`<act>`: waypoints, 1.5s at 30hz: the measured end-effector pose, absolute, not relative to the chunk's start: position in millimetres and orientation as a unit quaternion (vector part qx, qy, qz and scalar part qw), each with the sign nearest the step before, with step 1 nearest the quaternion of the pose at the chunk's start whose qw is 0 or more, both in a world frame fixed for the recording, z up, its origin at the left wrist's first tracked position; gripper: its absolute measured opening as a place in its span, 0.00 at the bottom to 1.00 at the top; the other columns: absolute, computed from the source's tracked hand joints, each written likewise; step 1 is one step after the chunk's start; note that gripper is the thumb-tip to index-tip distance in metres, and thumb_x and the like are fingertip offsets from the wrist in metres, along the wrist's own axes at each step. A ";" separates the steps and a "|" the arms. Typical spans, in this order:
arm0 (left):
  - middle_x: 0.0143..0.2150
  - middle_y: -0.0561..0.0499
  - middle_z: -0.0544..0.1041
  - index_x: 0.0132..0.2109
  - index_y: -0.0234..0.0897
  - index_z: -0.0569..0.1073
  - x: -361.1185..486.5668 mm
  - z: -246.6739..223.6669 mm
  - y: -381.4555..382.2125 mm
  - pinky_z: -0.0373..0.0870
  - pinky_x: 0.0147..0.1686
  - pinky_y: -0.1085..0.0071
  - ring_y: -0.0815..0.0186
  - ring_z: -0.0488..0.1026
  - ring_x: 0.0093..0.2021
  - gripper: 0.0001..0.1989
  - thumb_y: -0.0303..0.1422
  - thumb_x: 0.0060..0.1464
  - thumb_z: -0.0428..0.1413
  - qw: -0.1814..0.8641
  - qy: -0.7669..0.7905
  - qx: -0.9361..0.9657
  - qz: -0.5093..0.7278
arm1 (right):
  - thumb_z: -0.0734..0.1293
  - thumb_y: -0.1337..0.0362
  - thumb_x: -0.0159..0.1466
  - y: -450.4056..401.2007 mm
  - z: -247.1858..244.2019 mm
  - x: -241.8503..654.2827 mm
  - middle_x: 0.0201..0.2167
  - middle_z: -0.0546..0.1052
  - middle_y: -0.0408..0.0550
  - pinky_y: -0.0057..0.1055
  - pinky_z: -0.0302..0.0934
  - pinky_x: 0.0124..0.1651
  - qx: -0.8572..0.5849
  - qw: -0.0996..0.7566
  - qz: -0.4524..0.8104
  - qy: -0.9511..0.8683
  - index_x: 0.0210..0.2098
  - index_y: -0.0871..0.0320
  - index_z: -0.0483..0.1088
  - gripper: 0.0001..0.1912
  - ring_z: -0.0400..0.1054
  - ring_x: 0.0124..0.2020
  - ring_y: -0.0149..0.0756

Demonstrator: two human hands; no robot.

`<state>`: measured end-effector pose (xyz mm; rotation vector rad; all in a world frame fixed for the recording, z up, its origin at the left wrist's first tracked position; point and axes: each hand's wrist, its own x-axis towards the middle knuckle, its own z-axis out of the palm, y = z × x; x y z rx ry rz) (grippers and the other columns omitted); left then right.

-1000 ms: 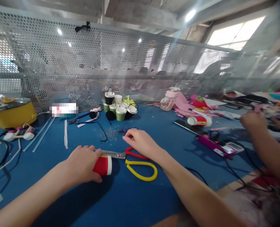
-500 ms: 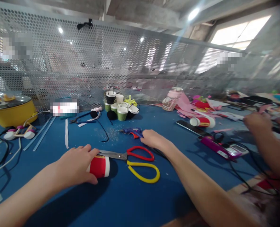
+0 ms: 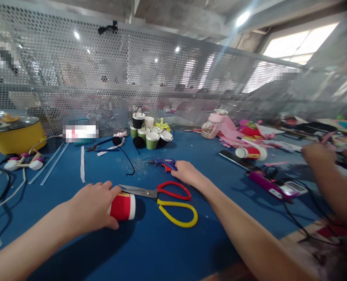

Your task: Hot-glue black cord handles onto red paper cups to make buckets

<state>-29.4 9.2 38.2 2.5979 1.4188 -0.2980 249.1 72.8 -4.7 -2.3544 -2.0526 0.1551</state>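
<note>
My left hand (image 3: 95,205) is wrapped over a red paper cup (image 3: 123,206) with a white rim, which lies on its side on the blue table (image 3: 161,251). My right hand (image 3: 186,171) grips the rear of a blue glue gun (image 3: 163,163) with a red trigger; the nozzle points left and the gun lies low at the table. Between my hands rest scissors (image 3: 148,192) with one red and one yellow handle loop, their blades slightly apart and the tips close to my left fingers. My palm hides the left part of the cup.
Small green, white and black cups (image 3: 152,139) with handles stand together at the back. Pliers (image 3: 103,149) and a white strip (image 3: 82,164) lie at left, near a yellow pot (image 3: 18,134). To the right are a phone (image 3: 236,160), a purple power strip (image 3: 268,184) and another person's hand (image 3: 319,154).
The view has shifted slightly. Both my hands stay nearly where they were, on the cup and the glue gun.
</note>
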 end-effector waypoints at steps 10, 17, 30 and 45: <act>0.41 0.43 0.73 0.48 0.37 0.69 -33.8 37.5 14.4 0.67 0.36 0.61 0.52 0.73 0.39 0.25 0.39 0.40 0.58 0.118 0.465 0.874 -0.079 | 0.59 0.70 0.58 52.3 19.2 237.2 0.34 0.76 0.53 0.25 0.62 0.34 -0.722 0.203 0.147 -0.645 0.44 0.65 0.63 0.13 0.71 0.32 0.33; 0.42 0.48 0.70 0.47 0.40 0.67 -48.7 32.7 36.4 0.65 0.36 0.68 0.59 0.70 0.39 0.25 0.44 0.40 0.58 0.188 0.445 0.875 0.017 | 0.66 0.59 0.55 27.7 29.5 221.7 0.21 0.72 0.45 0.28 0.64 0.29 -0.558 0.343 0.377 -0.654 0.27 0.61 0.66 0.10 0.67 0.23 0.30; 0.38 0.50 0.73 0.47 0.38 0.64 -51.1 16.7 58.0 0.67 0.32 0.69 0.62 0.72 0.34 0.26 0.44 0.41 0.58 0.375 0.459 0.797 0.117 | 0.64 0.59 0.58 5.9 27.8 207.1 0.19 0.69 0.42 0.23 0.61 0.19 -0.512 0.328 0.401 -0.685 0.34 0.62 0.70 0.12 0.63 0.19 0.27; 0.39 0.47 0.70 0.47 0.34 0.59 -11.0 -15.9 32.4 0.68 0.36 0.66 0.64 0.69 0.35 0.27 0.43 0.44 0.57 0.472 0.487 0.622 0.391 | 0.63 0.63 0.58 -0.2 5.0 188.6 0.20 0.74 0.43 0.28 0.67 0.26 -0.493 0.413 0.182 -0.744 0.28 0.57 0.68 0.05 0.69 0.20 0.33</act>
